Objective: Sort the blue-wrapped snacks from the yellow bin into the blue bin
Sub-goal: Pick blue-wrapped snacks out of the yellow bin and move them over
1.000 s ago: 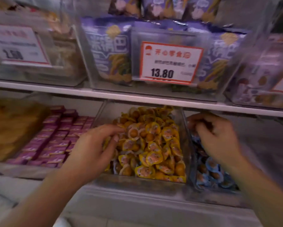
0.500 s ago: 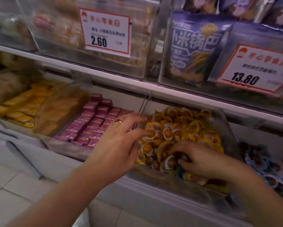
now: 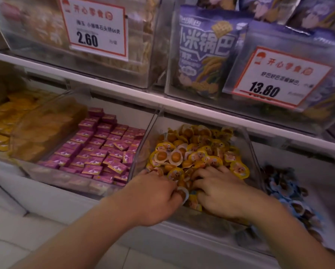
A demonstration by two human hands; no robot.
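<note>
Head view, only cam. Both hands are down in the yellow bin, a clear-walled bin on the lower shelf, packed w/ yellow-wrapped snacks. Left hand sits at the bin's near-left corner, knuckles up, fingers curled down into the pile; one round yellow-rimmed pack lies against its fingertips, but can't tell if it's actually pinched or just touched. Right hand is just beside it, nearly touching, palm down, fingers spread and bent, tips buried among the packs. Can't tell whether it grips anything. A small bit of blue wrapper shows between the two hands, low in the pile, mostly hidden; prob. a blue-wrapped snack but too covered to be sure.

Blue bin is the next bin to the right, touching the yellow one's side wall. It holds blue-wrapped snacks w/ dark round centres, blurred toward the frame edge.

To the left of the yellow bin: a bin of small pink boxes in rough rows, some tipped. Further left, yellow packets behind a clear flap.

Upper shelf runs across above the bins. On it, clear boxes w/ price tags: "2.60" at left, "13.80" at right. Purple snack bags stand upright behind the right-hand tag. Pale floor tiles bottom left.
</note>
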